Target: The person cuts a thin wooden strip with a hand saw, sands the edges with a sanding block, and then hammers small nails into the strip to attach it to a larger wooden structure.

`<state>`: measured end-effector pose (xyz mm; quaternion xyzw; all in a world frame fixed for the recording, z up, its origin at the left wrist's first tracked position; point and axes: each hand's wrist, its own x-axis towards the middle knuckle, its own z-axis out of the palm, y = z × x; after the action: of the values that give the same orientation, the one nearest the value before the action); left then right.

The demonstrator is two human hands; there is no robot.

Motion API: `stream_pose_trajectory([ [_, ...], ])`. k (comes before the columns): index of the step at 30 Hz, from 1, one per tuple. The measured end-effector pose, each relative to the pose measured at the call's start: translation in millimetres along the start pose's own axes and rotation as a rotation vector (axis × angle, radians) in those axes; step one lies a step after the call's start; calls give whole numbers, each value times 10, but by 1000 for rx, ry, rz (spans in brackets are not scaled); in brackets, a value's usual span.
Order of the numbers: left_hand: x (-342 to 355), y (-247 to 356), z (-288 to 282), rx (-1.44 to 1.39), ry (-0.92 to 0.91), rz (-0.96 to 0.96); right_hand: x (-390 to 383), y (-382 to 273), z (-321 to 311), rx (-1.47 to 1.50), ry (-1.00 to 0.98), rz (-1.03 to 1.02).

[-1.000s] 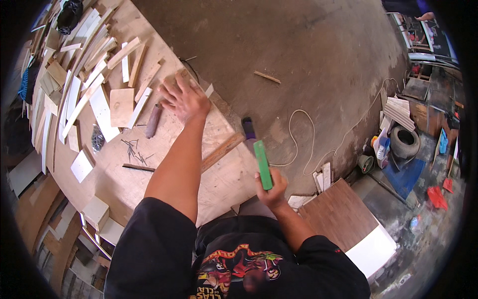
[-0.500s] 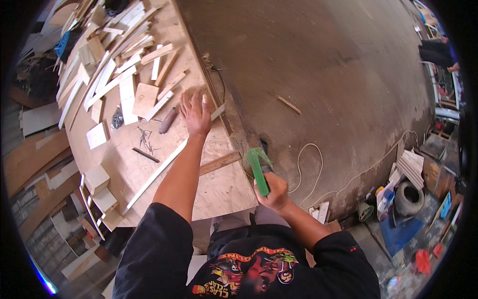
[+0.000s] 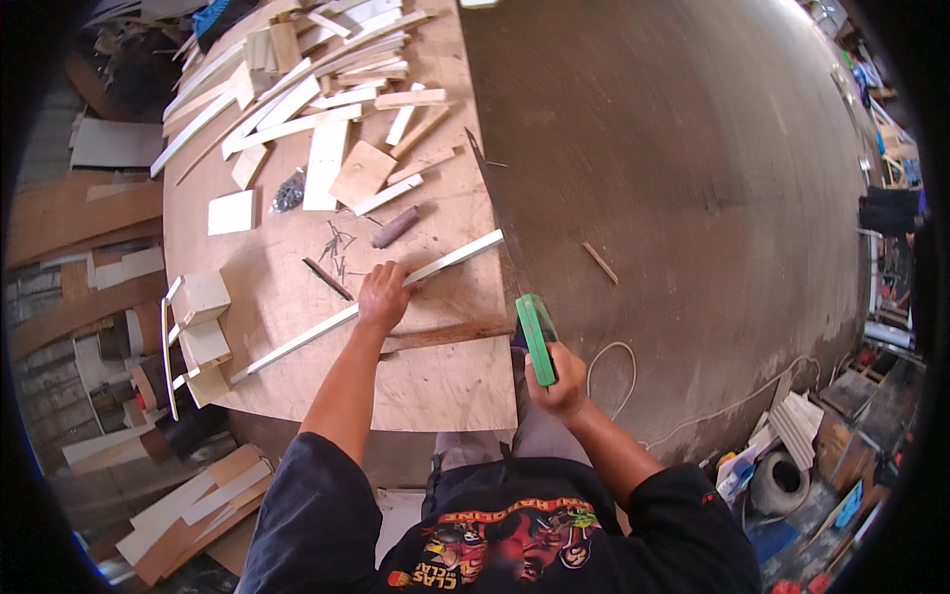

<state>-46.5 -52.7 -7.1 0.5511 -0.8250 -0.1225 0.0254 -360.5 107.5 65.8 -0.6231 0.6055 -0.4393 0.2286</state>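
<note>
"Where's the white wooden strip (image 3: 450, 260)?"

"Slantwise across the plywood worktop (image 3: 450, 391): long, slim, straight, square-edged, one end at the right edge. The left grip (image 3: 383, 297) is closed over its middle, fingers bent, holding it against the plywood."

"And the right grip (image 3: 560, 381)?"

"Wrapped around the green-handled handsaw (image 3: 535, 339), out past the worktop's edge. The handle is chunky and smooth; the thin, dark blade tapers to a narrow tip pointing away from the person."

"Does the blade touch the strip?"

"It passes just beside the strip's end; I can't tell whether they touch."

"What's around it?"

"A rough brown batten (image 3: 450, 334) on the person's side. Across the strip, thin dark nails (image 3: 336, 241) lie scattered near a dull purplish-brown cylinder (image 3: 396, 227) and a crinkled, dark plastic bag (image 3: 289, 191)."

"Beyond those?"

"A flat, square-cut, pale wooden panel (image 3: 363, 175), then a loose heap of narrow wooden offcuts (image 3: 411, 98), some bare, some white-faced."
</note>
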Motion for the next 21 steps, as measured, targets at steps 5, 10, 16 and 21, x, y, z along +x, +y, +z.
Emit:
stream_pose_trajectory([
  [5,138,93,-227,-131,-124,-71,275,-119,-51,-16,-132,-222],
  [10,226,69,-440,-300,8,-50,664,-203,80,-20,-233,-359],
  [16,497,118,-661,-325,129,37,1837,-417,382,-246,-208,-521],
  [21,800,201,-910,-359,302,134,3226,-304,1009,-308,-222,-472],
])
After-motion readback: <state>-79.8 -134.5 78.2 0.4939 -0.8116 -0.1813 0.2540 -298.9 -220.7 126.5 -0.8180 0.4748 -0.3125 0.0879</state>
